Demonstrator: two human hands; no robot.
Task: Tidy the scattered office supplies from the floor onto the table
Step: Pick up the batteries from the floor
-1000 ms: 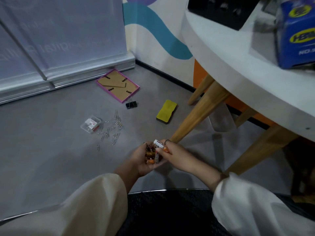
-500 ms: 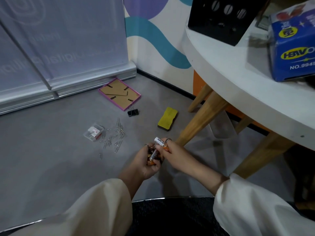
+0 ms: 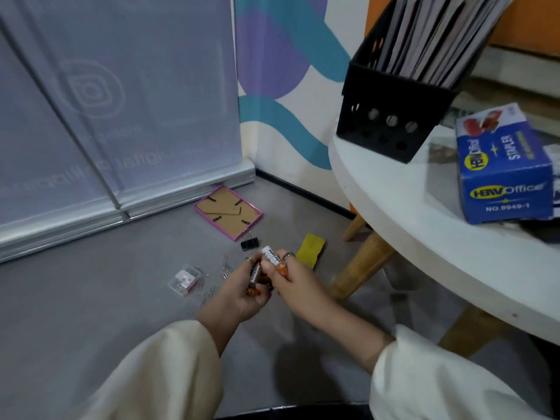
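Grey floor runs open and flat from the banner base down to the sleeves, with room on every side of the hands. Left of the hands a small clear plastic box lies among loose paper clips. Behind the hands a pink-edged frame lies back-up, a black binder clip just at its near corner.

The left hand is cupped, fingers curled round a cluster of orange-and-black batteries. The right hand pinches a white battery between thumb and fingers, touching the cluster. A yellow sponge-like eraser lies just beyond the right hand, beside a round wooden leg.

The table has a thick, smooth, white curved rim overhanging the right hand's side. On it stand a perforated black file bin and a blue stapler box.

Against the frame a second back, the view sits higher: bin and box show fuller, while both hands keep the batteries.
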